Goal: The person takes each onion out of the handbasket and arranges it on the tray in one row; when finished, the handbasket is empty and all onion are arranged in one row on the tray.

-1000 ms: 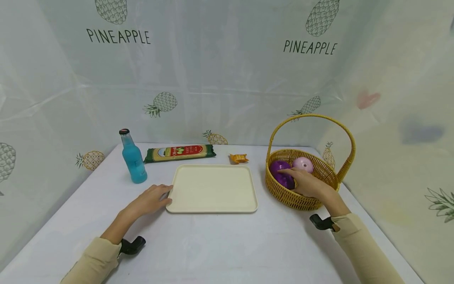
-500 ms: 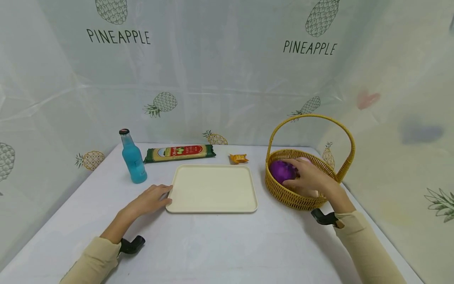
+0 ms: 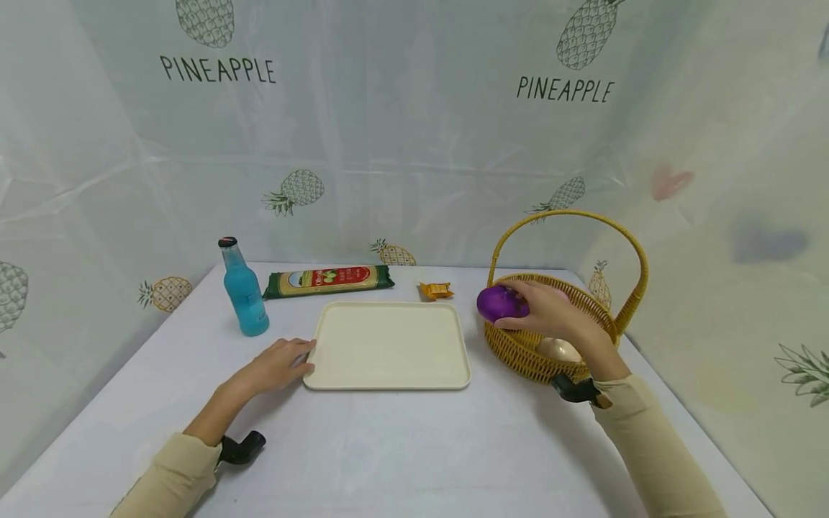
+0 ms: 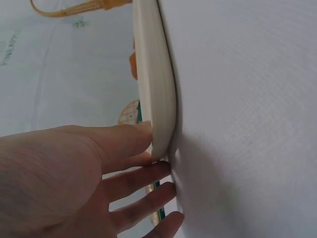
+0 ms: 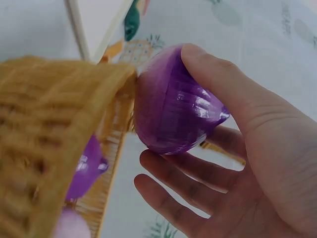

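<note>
My right hand [image 3: 550, 313] holds a shiny purple onion [image 3: 501, 303] over the left rim of a wicker basket [image 3: 518, 357]. Seen from the right wrist, the thumb lies across the onion's side and the fingers are beneath it. Another purple onion [image 5: 84, 171] and a pale pink one [image 5: 72, 225] stay inside the basket, as does a beige rounded thing [image 3: 558, 350] whose kind I cannot make out. At the left edge of a cream tray [image 3: 388, 345], my left hand [image 3: 275, 367] touches the rim with thumb and fingertips, its fingers fairly straight.
Behind the tray lie a green and yellow packet [image 3: 329, 280] with a red label and a small orange wrapped item [image 3: 436, 291]. A blue bottle [image 3: 246, 298] stands at the back left. The basket's tall handle [image 3: 570, 213] arches above its opening.
My right hand has gripped a purple onion inside the basket and lifted it up and left to the rim. The beige thing has come into view. My left hand and the tray stay put.
</note>
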`<action>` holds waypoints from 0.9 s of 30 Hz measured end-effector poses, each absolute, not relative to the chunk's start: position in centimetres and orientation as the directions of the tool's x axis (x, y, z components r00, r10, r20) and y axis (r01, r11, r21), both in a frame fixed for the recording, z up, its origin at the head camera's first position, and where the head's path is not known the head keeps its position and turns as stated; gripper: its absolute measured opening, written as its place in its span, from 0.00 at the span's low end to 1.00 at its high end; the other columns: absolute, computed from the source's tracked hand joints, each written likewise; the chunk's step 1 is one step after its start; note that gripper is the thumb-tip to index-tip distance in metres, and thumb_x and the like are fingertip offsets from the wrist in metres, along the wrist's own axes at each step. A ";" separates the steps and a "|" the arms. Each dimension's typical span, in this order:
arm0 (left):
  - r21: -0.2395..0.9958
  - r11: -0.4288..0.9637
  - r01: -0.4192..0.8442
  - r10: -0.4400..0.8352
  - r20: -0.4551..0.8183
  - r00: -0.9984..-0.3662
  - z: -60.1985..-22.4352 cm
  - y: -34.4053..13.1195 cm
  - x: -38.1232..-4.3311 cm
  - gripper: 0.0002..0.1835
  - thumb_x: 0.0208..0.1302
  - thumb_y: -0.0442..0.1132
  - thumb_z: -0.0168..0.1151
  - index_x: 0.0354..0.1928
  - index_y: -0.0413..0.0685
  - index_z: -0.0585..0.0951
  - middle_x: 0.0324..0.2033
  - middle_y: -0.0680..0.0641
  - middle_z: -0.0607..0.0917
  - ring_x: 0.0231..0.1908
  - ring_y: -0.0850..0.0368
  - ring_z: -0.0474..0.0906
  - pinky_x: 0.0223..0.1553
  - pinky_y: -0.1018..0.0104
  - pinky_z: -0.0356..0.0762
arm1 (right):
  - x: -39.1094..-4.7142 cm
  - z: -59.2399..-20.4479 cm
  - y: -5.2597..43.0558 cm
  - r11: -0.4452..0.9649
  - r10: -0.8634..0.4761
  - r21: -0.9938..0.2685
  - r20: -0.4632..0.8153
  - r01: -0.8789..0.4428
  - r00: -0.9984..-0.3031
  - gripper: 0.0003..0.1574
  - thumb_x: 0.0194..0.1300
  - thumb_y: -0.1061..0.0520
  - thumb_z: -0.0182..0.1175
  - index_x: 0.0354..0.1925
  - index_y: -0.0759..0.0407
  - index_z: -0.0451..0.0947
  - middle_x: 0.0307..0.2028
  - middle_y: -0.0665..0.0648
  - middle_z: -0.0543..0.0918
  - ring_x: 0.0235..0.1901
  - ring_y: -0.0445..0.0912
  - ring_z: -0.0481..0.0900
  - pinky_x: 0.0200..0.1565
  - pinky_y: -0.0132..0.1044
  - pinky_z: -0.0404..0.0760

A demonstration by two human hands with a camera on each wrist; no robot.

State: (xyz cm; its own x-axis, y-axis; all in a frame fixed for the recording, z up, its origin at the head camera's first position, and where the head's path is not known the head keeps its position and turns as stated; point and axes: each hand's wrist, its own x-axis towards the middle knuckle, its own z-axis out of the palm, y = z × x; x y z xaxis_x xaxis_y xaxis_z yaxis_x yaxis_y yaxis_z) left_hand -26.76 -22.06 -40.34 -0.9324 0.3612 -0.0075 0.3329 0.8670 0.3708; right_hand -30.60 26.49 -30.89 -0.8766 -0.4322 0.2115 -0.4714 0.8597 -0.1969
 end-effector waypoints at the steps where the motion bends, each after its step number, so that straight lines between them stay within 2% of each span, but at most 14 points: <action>1: 0.372 0.863 0.340 0.369 -0.006 -0.929 -40.3 -22.1 -26.7 0.29 0.67 0.40 0.62 0.65 0.30 0.71 0.61 0.30 0.76 0.61 0.30 0.71 0.61 0.38 0.72 | -30.7 -30.8 26.1 0.856 -0.439 -0.195 0.212 -0.478 -0.873 0.51 0.55 0.34 0.69 0.69 0.56 0.66 0.61 0.64 0.78 0.58 0.60 0.77 0.56 0.59 0.77; 8: 0.365 0.845 0.391 0.416 0.011 -0.909 -40.1 -22.4 -27.0 0.26 0.68 0.36 0.58 0.64 0.29 0.71 0.60 0.29 0.77 0.61 0.31 0.73 0.61 0.39 0.73 | -31.3 -30.5 23.2 0.819 -0.482 -0.250 0.187 -0.516 -0.856 0.52 0.56 0.36 0.69 0.71 0.55 0.64 0.61 0.66 0.76 0.61 0.61 0.73 0.60 0.59 0.76; 15: 0.359 0.849 0.387 0.412 0.009 -0.911 -40.2 -22.2 -27.1 0.25 0.69 0.36 0.58 0.64 0.29 0.71 0.60 0.29 0.77 0.61 0.31 0.72 0.61 0.39 0.73 | -32.9 -31.3 19.7 0.792 -0.520 -0.293 0.137 -0.535 -0.843 0.51 0.57 0.36 0.69 0.71 0.55 0.64 0.55 0.61 0.80 0.51 0.53 0.80 0.53 0.48 0.82; 18: 0.355 0.855 0.378 0.404 -0.001 -0.915 -40.1 -22.1 -27.0 0.26 0.69 0.37 0.58 0.64 0.29 0.71 0.60 0.29 0.77 0.61 0.31 0.72 0.61 0.39 0.73 | -33.7 -31.9 18.2 0.773 -0.546 -0.319 0.107 -0.548 -0.831 0.50 0.57 0.38 0.69 0.70 0.57 0.64 0.55 0.62 0.79 0.48 0.52 0.80 0.51 0.45 0.83; 27: 0.361 0.861 0.359 0.392 -0.021 -0.920 -39.8 -22.2 -26.7 0.26 0.68 0.37 0.59 0.64 0.29 0.72 0.60 0.29 0.77 0.61 0.32 0.73 0.60 0.40 0.74 | -36.1 -34.1 12.8 0.779 -0.555 -0.325 0.042 -0.537 -0.831 0.51 0.56 0.36 0.69 0.71 0.53 0.64 0.60 0.60 0.78 0.57 0.53 0.75 0.58 0.49 0.80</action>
